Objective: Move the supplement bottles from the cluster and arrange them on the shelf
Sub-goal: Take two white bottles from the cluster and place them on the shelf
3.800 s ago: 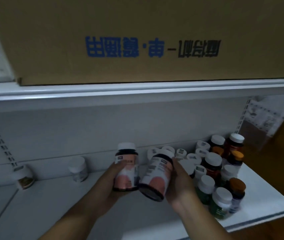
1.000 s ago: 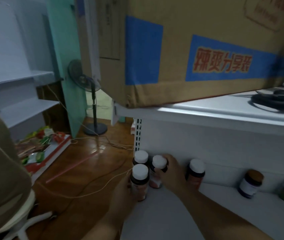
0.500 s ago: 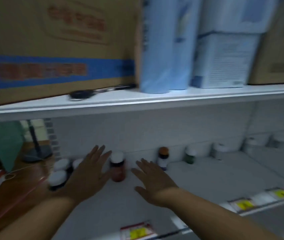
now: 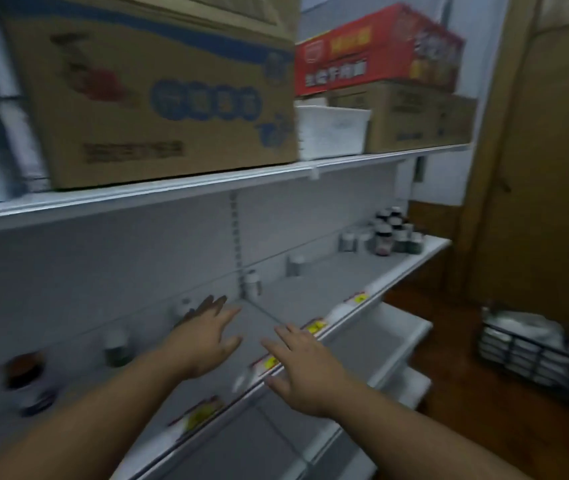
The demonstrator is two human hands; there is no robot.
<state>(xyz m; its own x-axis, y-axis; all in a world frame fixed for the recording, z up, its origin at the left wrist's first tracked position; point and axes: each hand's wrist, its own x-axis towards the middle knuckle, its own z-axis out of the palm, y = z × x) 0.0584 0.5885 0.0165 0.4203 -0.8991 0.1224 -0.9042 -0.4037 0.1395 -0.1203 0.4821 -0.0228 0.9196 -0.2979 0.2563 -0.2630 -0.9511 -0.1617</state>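
Both hands, left (image 4: 203, 336) and right (image 4: 305, 367), spread empty; carton (image 4: 158, 98) print blurred

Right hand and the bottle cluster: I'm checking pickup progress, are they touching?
Apart. The head view shows the open right hand over the shelf edge, with bare shelf before the cluster.

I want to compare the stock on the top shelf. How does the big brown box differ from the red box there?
The brown box is plain cardboard with blue print; the red box is bright red with yellow print. The brown box stands directly on the top shelf at the left; the red box lies further right, stacked on another brown carton. The brown box looks larger, though it is nearer. Both are closed.
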